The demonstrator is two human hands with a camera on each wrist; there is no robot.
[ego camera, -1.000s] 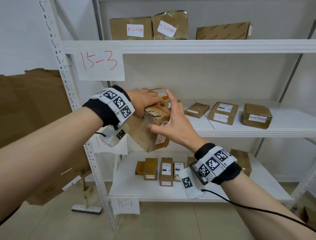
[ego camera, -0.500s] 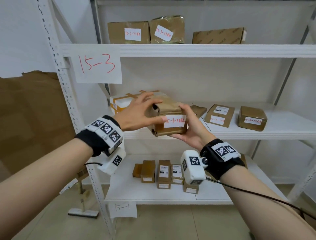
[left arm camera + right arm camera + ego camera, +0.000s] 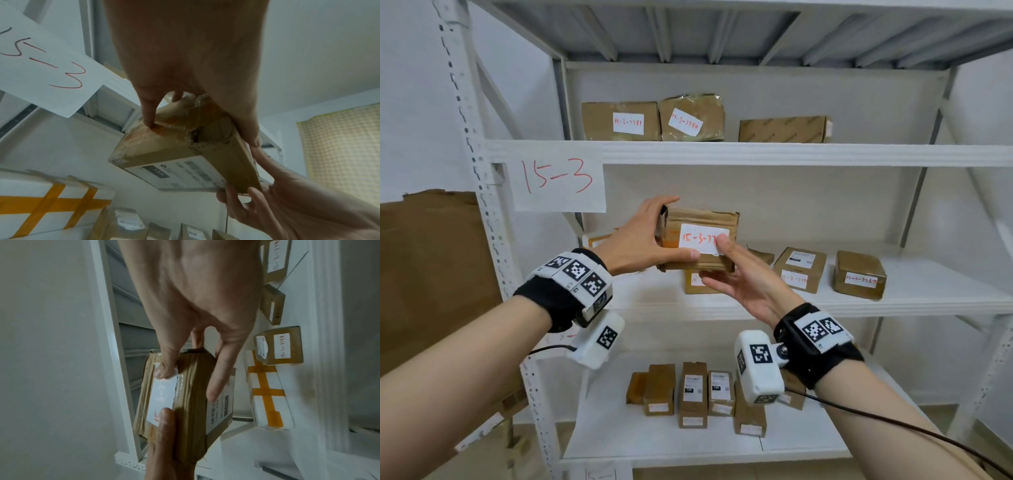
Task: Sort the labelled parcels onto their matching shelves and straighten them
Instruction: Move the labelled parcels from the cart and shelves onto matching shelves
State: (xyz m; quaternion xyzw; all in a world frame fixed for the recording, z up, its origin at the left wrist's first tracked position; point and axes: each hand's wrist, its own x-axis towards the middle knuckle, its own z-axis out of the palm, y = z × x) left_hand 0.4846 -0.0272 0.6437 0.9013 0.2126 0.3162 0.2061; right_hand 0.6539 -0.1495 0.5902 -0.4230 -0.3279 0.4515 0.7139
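Both hands hold a brown cardboard parcel [image 3: 702, 240] in the air in front of the middle shelf [image 3: 893, 301]. Its white label reads 15-3 in red. My left hand [image 3: 650, 240] grips its left end, fingers over the top and thumb along the lower front. My right hand [image 3: 736, 274] holds it from below at the right, thumb pressed on the label. In the left wrist view the parcel [image 3: 185, 154] shows a torn end and a printed label underneath. In the right wrist view the parcel [image 3: 185, 395] sits between my thumb and fingers. A sign [image 3: 558, 181] on the upright reads 15-3.
The top shelf [image 3: 756, 154] carries three brown parcels [image 3: 619, 121], with free room to their right. Several parcels [image 3: 859, 274] lie on the middle shelf, along with a white box with orange tape [image 3: 267, 391]. The bottom shelf [image 3: 654, 442] carries a row of small boxes. Flat cardboard [image 3: 431, 267] leans at the left.
The parcel was lifted off the middle shelf, turned label forward and raised. My right hand moved from its front to underneath it, and the view tilted upward.
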